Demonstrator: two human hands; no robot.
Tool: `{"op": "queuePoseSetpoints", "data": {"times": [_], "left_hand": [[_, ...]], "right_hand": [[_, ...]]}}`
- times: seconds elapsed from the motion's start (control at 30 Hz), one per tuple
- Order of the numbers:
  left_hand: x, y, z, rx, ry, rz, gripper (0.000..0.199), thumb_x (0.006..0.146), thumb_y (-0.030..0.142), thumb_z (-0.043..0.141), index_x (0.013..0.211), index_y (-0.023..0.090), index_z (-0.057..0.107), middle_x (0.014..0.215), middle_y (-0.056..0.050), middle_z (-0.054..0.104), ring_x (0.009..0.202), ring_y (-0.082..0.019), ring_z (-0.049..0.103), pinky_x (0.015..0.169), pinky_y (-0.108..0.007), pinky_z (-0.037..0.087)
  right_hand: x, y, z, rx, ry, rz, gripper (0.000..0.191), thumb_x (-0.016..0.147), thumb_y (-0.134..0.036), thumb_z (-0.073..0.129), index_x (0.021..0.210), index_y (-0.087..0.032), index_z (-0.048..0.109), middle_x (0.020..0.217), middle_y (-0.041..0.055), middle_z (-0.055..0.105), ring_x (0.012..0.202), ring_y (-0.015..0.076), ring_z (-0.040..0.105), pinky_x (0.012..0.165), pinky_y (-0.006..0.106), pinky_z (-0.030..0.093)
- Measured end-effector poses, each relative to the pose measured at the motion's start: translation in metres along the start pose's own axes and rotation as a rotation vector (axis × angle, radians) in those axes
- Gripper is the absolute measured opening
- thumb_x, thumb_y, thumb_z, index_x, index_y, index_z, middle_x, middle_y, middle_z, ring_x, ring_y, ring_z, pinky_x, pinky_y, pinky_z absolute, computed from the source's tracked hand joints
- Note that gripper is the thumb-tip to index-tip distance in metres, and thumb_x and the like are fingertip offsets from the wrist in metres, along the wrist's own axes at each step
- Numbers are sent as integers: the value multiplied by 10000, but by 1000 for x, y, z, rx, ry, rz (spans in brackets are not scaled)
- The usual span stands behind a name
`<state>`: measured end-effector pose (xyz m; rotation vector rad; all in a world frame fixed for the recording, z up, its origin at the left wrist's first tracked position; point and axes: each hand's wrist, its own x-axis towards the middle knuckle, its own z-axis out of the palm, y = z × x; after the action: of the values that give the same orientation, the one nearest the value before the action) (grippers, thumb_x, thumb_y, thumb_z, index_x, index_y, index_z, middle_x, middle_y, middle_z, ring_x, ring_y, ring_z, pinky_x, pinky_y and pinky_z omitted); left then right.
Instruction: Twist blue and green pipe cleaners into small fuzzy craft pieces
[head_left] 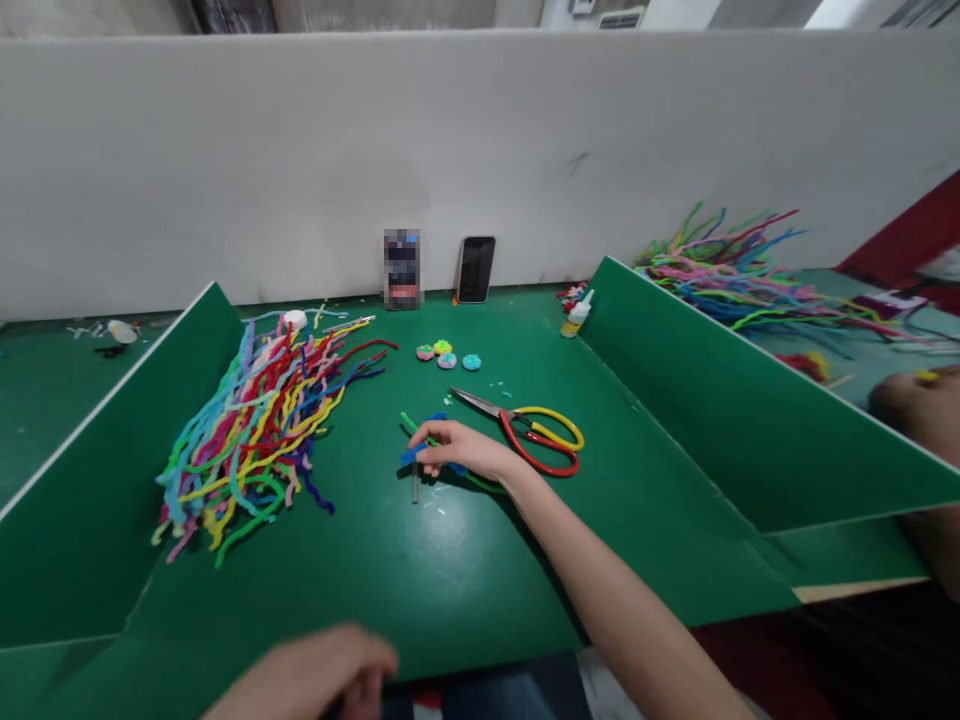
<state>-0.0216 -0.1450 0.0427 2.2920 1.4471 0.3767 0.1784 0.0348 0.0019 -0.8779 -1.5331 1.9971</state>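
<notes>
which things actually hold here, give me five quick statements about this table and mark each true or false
1. The right hand has a blue fuzzy piece at its fingertips. True.
2. The left hand is touching the scissors. False: it is blurred, low in the picture by the near table edge, apart from them.
3. The scissors have one red handle and one yellow handle. True.
4. Only two small round pieces lie beyond the scissors. False: there are four.
5. The small white bottle is beside the left green divider. False: it is beside the right green divider.
</notes>
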Motion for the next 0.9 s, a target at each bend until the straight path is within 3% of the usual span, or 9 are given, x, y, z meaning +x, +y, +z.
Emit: {"op": "queuePoseSetpoints", "data": {"times": [0.07, 0.17, 0.27, 0.37, 0.57, 0.8, 0.9], "left_hand": [[49, 3, -4, 49, -37, 4, 236, 798, 303, 398, 1011, 295, 501, 919, -10, 582, 805, -145, 553, 690, -243, 468], [111, 3, 2, 281, 83, -136, 385, 773, 239, 423, 1152, 182, 392, 1001, -98, 542, 840, -219, 555, 656, -317, 466], [141, -9, 15, 248, 145, -101, 357, 783, 265, 415, 1115, 133, 412, 979, -111, 556, 843, -219, 560, 641, -305, 464], [146, -24, 25, 116, 186, 2, 241, 797, 260, 404, 995, 150, 482, 901, -72, 601, 793, -178, 575, 673, -278, 455], [142, -37, 28, 78, 229, 53, 191, 809, 254, 370, 872, 162, 526, 807, -58, 621, 755, -181, 570, 673, -298, 442], [149, -49, 29, -253, 430, -145, 168, 768, 216, 388, 862, 167, 520, 875, -46, 601, 807, -153, 549, 726, -274, 428], [151, -54, 28, -391, 444, -231, 175, 739, 213, 395, 848, 165, 524, 790, -31, 597, 689, -140, 557, 662, -260, 438]], "right_hand": [[1, 2, -3, 62, -6, -23, 214, 566, -232, 646, 726, -140, 538, 557, -50, 535, 488, 60, 481, 516, 206, 369], [3, 3, -6, 162, 6, -43, 241, 548, -258, 663, 718, -148, 533, 578, -50, 533, 491, 54, 476, 517, 201, 355], [5, 5, -7, 191, 10, -43, 251, 531, -272, 672, 699, -149, 531, 559, -57, 522, 473, 47, 459, 503, 194, 338], [7, 5, -6, 140, 11, -25, 244, 529, -283, 670, 669, -146, 525, 510, -64, 505, 456, 47, 445, 487, 189, 326], [8, 2, 0, -8, 23, -1, 189, 607, -290, 610, 693, -149, 518, 483, -66, 488, 430, 54, 438, 447, 187, 324], [6, 3, 1, 110, 85, -44, 139, 725, -238, 441, 821, -150, 490, 659, -20, 538, 359, 20, 366, 366, 176, 240], [5, 2, 0, 99, 75, -32, 267, 742, -206, 395, 1004, -170, 431, 626, -36, 519, 342, 25, 315, 354, 172, 199]]}}
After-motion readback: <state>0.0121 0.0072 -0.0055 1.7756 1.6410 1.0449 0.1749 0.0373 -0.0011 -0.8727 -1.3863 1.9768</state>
